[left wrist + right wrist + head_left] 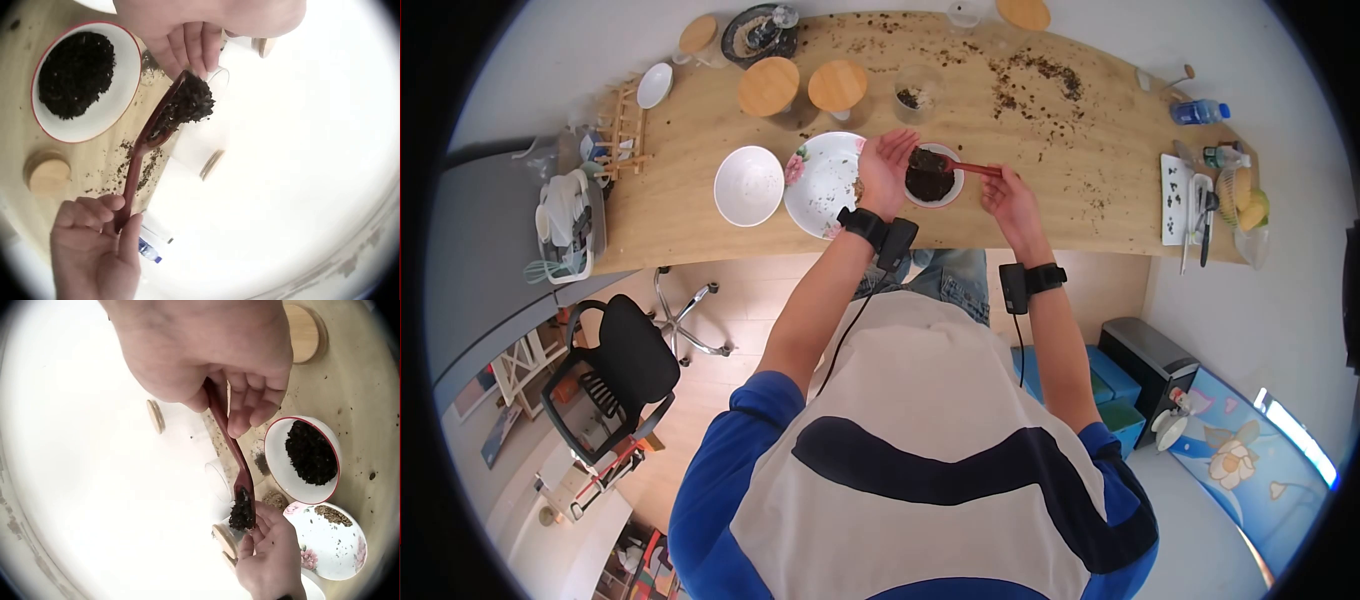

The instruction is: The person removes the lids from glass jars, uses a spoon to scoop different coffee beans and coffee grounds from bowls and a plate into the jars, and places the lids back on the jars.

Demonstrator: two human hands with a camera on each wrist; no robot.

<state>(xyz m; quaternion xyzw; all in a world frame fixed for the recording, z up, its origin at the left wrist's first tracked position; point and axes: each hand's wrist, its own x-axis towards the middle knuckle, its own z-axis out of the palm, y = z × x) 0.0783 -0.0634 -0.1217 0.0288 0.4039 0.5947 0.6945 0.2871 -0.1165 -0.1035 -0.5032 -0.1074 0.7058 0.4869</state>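
Note:
My right hand [1012,205] pinches the handle of a dark red scoop [228,437] between thumb and fingers. Dark, dried, leafy bits that look like loose tea [192,100] are heaped in the scoop's head. My left hand [885,172] is turned palm up at the scoop's front end, its fingers loosely extended; in the left wrist view its fingertips lie right at the scoop's tip. Below the scoop stands a white bowl with a red rim [281,456], partly filled with the same dark leaves. To its left, a floral plate [815,195] holds brown bits, partly hidden by my left hand.
A white bowl [748,187] stands left of the plate. Behind are jars with wooden lids [837,85], a glass jar [918,95] and a black bowl [745,40]. Leaf bits [1040,80] litter the table. A white tray [1173,200] and blue bottle [1198,112] stand at the right.

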